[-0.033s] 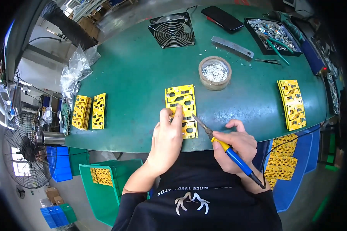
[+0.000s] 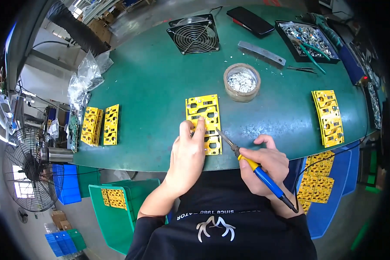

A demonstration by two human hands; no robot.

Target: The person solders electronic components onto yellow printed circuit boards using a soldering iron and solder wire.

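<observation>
A yellow circuit board panel (image 2: 211, 104) with dark cut-outs lies flat near the table's front edge. My left hand (image 2: 188, 151) rests on its lower left part, index finger stretched onto the surface and the other fingers curled in at the edge; its thumb is mostly hidden. In my right hand (image 2: 264, 167) is a soldering iron (image 2: 264, 180) with a blue and yellow handle, gripped like a pen. The iron's metal tip points up and left and reaches the panel's right edge, close to my left index finger; whether it touches cannot be made out.
Yellow board stacks stand left (image 2: 111, 125) and right (image 2: 328, 118) on the green table (image 2: 151, 86). Beyond the panel are a round tub (image 2: 230, 92) of silvery bits, a small fan (image 2: 194, 37), a metal bar (image 2: 261, 53), a phone (image 2: 250, 21) and a parts tray (image 2: 295, 52) with pliers (image 2: 310, 56).
</observation>
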